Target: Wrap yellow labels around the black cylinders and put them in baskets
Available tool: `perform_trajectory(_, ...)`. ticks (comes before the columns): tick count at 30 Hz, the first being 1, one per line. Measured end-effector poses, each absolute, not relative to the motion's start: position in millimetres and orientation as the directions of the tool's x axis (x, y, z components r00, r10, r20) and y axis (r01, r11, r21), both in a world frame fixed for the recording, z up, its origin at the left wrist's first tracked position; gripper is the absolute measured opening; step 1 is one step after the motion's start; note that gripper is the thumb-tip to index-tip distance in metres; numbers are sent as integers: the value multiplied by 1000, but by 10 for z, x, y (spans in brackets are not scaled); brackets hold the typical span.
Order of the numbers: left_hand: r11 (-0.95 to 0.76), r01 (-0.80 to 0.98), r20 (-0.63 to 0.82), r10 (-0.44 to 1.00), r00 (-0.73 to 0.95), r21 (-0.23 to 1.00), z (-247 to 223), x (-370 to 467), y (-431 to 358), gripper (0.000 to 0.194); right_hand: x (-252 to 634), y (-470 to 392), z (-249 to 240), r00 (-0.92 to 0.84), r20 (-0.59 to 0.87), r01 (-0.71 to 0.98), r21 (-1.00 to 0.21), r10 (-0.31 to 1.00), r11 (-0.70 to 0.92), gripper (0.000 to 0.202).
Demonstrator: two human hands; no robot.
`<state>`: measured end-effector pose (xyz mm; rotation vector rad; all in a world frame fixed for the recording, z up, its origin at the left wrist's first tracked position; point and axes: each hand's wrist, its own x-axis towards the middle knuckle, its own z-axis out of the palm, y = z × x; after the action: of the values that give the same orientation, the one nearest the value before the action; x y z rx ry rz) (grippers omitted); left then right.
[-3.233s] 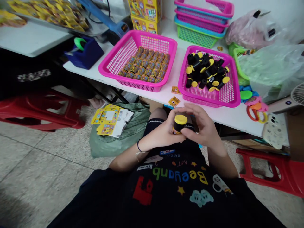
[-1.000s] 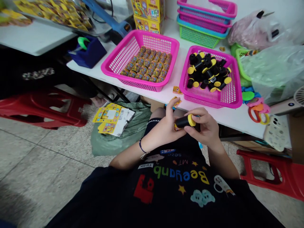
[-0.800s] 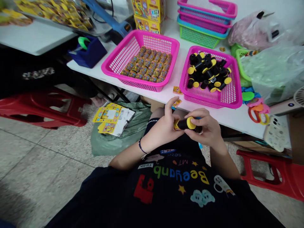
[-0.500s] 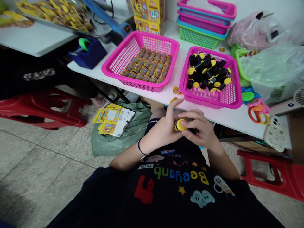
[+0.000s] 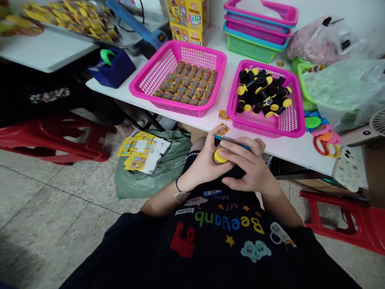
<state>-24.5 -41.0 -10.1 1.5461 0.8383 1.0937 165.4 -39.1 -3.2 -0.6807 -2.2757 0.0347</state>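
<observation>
My left hand (image 5: 206, 162) is closed around a small yellow-capped container (image 5: 220, 157), with the index finger stretched forward above it. Most of the container's body is hidden by the fingers. From the right, my right hand (image 5: 251, 164) reaches over with its fingers stretched out, a fingertip touching the yellow cap and the thumb held apart below. Behind the fingers shows a narrow blue-edged strip (image 5: 231, 140); what it belongs to I cannot make out. Just ahead, a pink basket (image 5: 266, 127) holds a loose heap of black containers with yellow caps (image 5: 264, 94).
To the left, another pink basket (image 5: 177, 109) holds rows of wrapped containers (image 5: 191, 86). Small orange printed pieces (image 5: 224, 115) lie near the table edge. A blue tape dispenser (image 5: 112, 70), stacked baskets (image 5: 255, 46), scissors (image 5: 321, 146) and a phone (image 5: 348, 168) surround the area. A co-worker's leg shows at left.
The container has shifted slightly left and turned in my left hand. My right hand has moved left over it, its thumb now off the cap. The blue-edged strip has come into view.
</observation>
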Motion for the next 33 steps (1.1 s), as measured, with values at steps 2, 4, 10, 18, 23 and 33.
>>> perform_trajectory(2, -207, -24, 204, 925, 320, 978, -113, -222, -411, 83, 1624, -405, -44, -585, 661, 499, -163, 469, 851, 67)
perform_trajectory(4, -176, -35, 179, 934, 310, 984, -103, -196, -412, 81, 1589, -412, -58, -572, 688, 523, -114, 447, 845, 67)
perform_trajectory(10, -181, -65, 192, 928, 320, 981, -34, -114, -438, 85, 1561, -392, -108, -514, 798, 559, 33, 316, 828, 44)
perform_trajectory(18, -283, -28, 266, 857, 441, 959, -10, -161, -428, 87, 1608, -363, -118, -511, 823, 496, 47, 248, 867, 31)
perform_trajectory(23, -470, 181, 392, 853, 345, 864, 80, -239, -361, 54, 1710, -297, -196, -391, 834, 558, -121, 389, 821, 44)
perform_trajectory(33, -411, 664, 360, 906, 222, 624, 948, -933, 828, 39, 1423, -315, -1655, -636, 141, 608, -513, 758, 606, 23)
